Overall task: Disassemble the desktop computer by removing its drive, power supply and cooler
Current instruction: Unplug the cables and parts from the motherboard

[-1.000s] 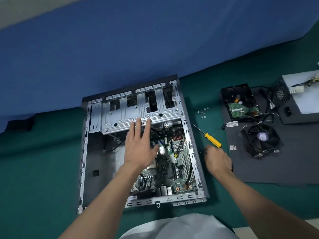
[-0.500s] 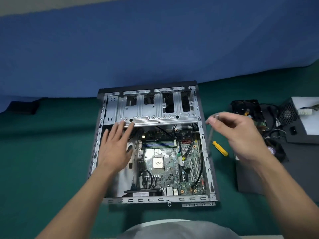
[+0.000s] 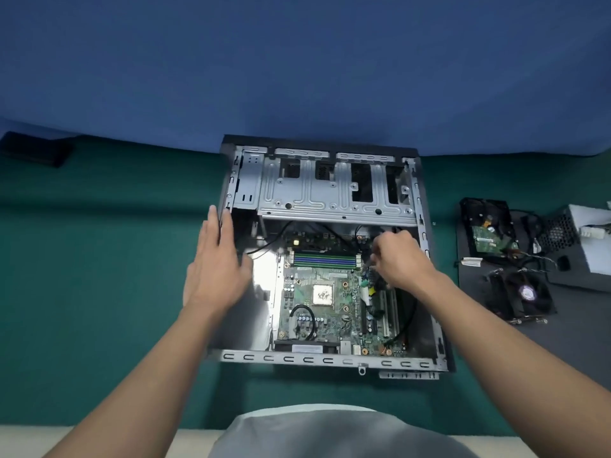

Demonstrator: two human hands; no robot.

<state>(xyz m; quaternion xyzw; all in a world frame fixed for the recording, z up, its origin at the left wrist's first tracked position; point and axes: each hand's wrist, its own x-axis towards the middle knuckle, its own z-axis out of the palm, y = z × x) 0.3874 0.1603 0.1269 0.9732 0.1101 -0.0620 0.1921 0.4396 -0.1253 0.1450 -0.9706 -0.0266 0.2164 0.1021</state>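
Note:
The open desktop case (image 3: 330, 359) lies flat on the green table, with its motherboard (image 3: 317, 322) and bare CPU (image 3: 323, 294) exposed. My left hand (image 3: 215, 262) is open, palm flat against the case's left wall. Inside the case, my right hand (image 3: 401, 261) hovers over the board's upper right, fingers curled around a thin screwdriver that is mostly hidden. To the right, outside the case, lie the drive (image 3: 489, 226), the power supply (image 3: 591, 246) and the cooler (image 3: 524, 295).
A metal drive cage (image 3: 330, 196) spans the far end of the case. The removed parts rest on a dark mat (image 3: 568, 345) with loose cables. A blue backdrop rises behind the table. A dark flat object (image 3: 36, 148) sits far left.
My right hand has come from above the case's right edge down into the case with the screwdriver. My left hand has slid left to the case wall. The view has shifted to centre on the case.

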